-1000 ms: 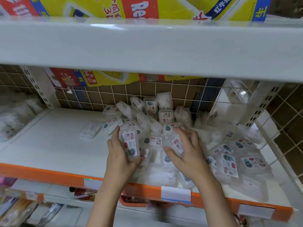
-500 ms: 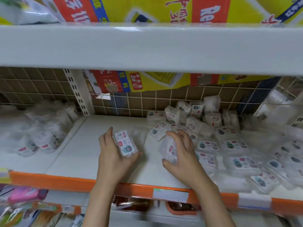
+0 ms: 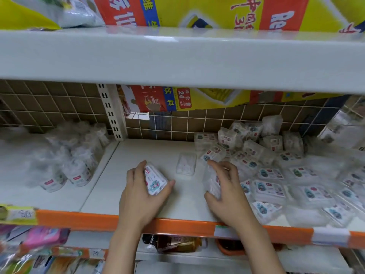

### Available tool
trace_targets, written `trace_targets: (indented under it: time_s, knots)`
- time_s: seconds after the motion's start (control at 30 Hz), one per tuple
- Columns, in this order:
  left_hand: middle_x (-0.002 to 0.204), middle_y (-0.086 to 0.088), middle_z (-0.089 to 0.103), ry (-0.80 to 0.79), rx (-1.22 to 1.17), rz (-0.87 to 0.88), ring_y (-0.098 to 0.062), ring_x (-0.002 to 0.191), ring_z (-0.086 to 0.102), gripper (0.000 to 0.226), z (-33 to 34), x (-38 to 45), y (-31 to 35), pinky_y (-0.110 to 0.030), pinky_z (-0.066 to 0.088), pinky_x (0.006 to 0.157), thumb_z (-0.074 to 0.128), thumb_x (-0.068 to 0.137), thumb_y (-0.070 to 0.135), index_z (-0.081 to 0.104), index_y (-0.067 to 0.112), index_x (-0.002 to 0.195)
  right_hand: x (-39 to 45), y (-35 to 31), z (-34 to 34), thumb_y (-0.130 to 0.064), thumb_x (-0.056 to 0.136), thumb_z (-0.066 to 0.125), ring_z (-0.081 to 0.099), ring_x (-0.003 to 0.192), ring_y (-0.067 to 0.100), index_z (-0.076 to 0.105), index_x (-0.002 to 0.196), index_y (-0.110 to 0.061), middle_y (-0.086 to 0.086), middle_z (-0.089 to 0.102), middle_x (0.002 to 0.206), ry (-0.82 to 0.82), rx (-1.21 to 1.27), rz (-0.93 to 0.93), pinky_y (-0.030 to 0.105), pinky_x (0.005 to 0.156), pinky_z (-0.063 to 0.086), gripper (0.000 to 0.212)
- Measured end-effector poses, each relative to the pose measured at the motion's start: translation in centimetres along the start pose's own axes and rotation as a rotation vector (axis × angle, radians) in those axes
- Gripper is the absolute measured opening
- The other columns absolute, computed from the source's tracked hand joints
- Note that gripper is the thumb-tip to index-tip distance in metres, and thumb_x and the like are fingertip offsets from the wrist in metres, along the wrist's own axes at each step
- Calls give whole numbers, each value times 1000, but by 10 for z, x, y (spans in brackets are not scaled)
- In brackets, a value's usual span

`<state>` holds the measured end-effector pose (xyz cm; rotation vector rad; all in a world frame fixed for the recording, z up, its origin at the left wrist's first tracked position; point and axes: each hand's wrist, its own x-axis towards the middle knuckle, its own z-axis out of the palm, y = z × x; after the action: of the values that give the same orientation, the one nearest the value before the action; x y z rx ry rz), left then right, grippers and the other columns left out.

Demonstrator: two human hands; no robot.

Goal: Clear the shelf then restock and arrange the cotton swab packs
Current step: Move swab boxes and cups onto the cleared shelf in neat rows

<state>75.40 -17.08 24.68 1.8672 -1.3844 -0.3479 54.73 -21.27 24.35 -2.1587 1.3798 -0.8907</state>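
Observation:
A white shelf [image 3: 142, 155] with an orange front edge holds a loose pile of cotton swab packs [image 3: 276, 171] on its right half. My left hand [image 3: 142, 194] grips one labelled swab pack [image 3: 155, 179] upright above the bare left part of the shelf. My right hand [image 3: 227, 190] grips another clear swab pack [image 3: 212, 182] at the pile's left edge. One single pack [image 3: 186, 164] lies flat on the shelf between and behind my hands.
Round tubs of cotton swabs [image 3: 65, 161] stand on the neighbouring shelf to the left, past a white upright post [image 3: 112, 113]. A thick white shelf [image 3: 177, 56] hangs overhead with yellow and red cartons [image 3: 197, 10] on it. Goods fill the lower shelves [image 3: 39, 244].
Both hands have carried their packs left, away from the pile, to the bare part of the shelf. The view has swung left too.

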Motion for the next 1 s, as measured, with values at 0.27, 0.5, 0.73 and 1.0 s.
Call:
trace_targets:
  time_s: [0.27, 0.5, 0.73, 1.0]
  knots:
    - [146, 7, 23, 39, -42, 67, -10, 105, 43, 87, -10, -4, 4, -24, 32, 79, 44, 64, 58, 32, 22, 142, 2, -8, 2, -12, 82, 58, 26, 117, -12, 29, 144, -31, -20, 33, 134, 9, 46, -1, -6, 93, 12, 70]
    - [145, 4, 28, 72, -82, 75, -14, 105, 46, 75, -29, -3, -14, -25, 34, 80, 59, 56, 38, 41, 26, 128, 1, -27, 28, -13, 84, 61, 43, 96, 5, 42, 132, -21, -12, 46, 108, 62, 95, 81, 5, 74, 29, 53]
    - [127, 2, 41, 85, -81, 157, 6, 92, 33, 78, -88, 28, -67, -12, 32, 67, 55, 55, 44, 43, 21, 128, 20, -90, 89, -20, 73, 53, 48, 97, 3, 57, 117, -17, -10, 55, 108, 179, 25, 13, 10, 82, 34, 45]
    - [126, -2, 34, 163, -96, 149, -7, 102, 38, 91, -161, 54, -142, -22, 34, 83, 82, 62, 22, 33, 16, 138, 37, -155, 161, -12, 70, 60, 47, 94, 8, 58, 105, -13, -6, 53, 104, 274, -30, -52, 10, 77, 33, 34]
